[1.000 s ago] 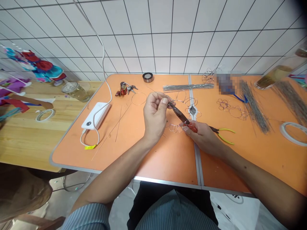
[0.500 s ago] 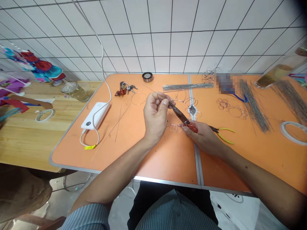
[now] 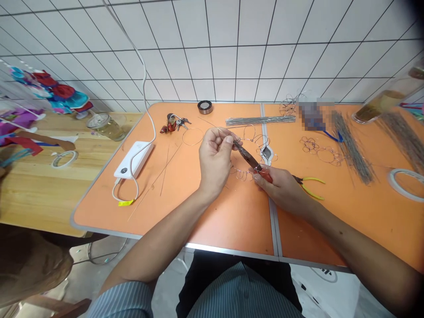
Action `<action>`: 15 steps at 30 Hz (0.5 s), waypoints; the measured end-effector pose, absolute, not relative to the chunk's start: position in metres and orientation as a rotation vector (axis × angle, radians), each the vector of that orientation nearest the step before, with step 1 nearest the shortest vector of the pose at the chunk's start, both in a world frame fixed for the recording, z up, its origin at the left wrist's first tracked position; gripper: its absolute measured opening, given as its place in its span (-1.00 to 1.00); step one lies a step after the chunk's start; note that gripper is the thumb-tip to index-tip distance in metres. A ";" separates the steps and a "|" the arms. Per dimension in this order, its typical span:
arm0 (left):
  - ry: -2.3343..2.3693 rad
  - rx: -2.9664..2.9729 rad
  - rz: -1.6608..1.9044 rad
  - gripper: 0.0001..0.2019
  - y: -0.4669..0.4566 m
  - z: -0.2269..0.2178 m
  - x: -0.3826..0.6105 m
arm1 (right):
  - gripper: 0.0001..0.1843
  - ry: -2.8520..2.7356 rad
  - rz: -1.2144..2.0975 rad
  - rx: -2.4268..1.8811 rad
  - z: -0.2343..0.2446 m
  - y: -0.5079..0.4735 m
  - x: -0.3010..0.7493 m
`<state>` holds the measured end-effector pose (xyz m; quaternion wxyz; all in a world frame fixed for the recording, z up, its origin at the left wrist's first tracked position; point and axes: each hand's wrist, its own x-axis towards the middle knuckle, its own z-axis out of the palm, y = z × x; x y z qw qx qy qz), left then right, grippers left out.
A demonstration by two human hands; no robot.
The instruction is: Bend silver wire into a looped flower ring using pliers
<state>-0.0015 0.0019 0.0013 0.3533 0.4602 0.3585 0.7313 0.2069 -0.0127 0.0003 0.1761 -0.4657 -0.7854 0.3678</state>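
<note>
White tiles cover the wall [image 3: 220,64], and against it stands an orange desk [image 3: 232,225] with a grey seam across it. A wooden desk [image 3: 36,185] adjoins on the left. Over on the right lie two grey bundles, one near [image 3: 354,148] and one far [image 3: 406,137]; a slimmer bundle [image 3: 251,120] sits along the back edge. All that wire looks straight and unworked.

At the middle, the right hand [image 3: 281,187] is closed round red-handled pliers [image 3: 247,155], while the left hand [image 3: 215,161] pinches wire at their nose, just above the desk. From there, as far as I can tell, hangs the looped wire [image 3: 243,176], a row of small bends curving below and beyond the pliers. I'd call it partly shaped: many loops are formed, but the bit between the fingers is hidden.

A white box [image 3: 134,160] rests to the left, yellow pliers [image 3: 313,188] to the right. Smaller again are the bent flower shapes [image 3: 309,145], apparently done, then keys [image 3: 175,123], tape [image 3: 205,107] and a plain thin ring [image 3: 192,145] without loops.
</note>
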 end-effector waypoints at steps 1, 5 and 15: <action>0.927 1.177 1.898 -0.73 0.004 0.001 -0.004 | -0.56 -2.254 1.011 -1.317 0.001 -0.011 0.209; 0.977 1.120 1.910 -0.69 0.012 0.002 -0.017 | -0.66 -2.385 0.861 -1.388 -0.003 -0.008 0.216; 0.893 1.130 1.609 -0.72 0.006 0.008 -0.014 | -0.79 -2.604 0.605 -1.117 -0.009 -0.001 0.225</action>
